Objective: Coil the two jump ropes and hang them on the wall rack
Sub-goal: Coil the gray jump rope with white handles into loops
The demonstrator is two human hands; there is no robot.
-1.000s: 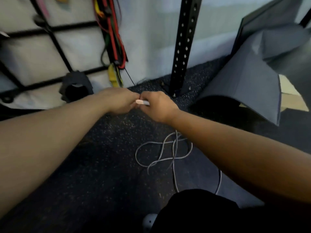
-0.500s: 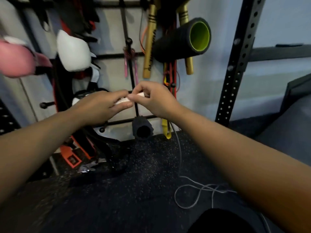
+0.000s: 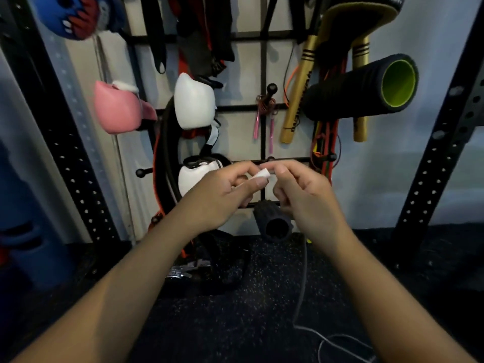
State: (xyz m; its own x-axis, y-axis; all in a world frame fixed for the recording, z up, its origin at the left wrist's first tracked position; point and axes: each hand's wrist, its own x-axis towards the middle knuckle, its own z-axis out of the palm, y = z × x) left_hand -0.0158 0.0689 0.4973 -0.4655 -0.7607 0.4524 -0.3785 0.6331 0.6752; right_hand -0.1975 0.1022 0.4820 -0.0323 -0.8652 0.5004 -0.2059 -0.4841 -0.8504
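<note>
My left hand (image 3: 222, 197) and my right hand (image 3: 303, 195) meet at chest height in front of the wall rack (image 3: 263, 108). Both pinch the white handle (image 3: 262, 175) of a jump rope. Its grey cord (image 3: 303, 279) hangs from under my right hand down to the floor, where it lies in loose loops at the bottom right. A second jump rope with pink handles (image 3: 271, 132) hangs coiled on a rack peg, straight above my hands.
The rack also holds a pink glove (image 3: 117, 111), white gloves (image 3: 193, 103), gold clubs (image 3: 296, 100), resistance bands and a black foam roller (image 3: 361, 87). A small roller (image 3: 273, 221) sits on a low peg under my hands. Black perforated uprights (image 3: 434, 142) flank the rack. Straps lie on the floor.
The view has tilted up from the floor to the rack. Both hands have risen with the white handle, and the cord now trails up off the floor.
</note>
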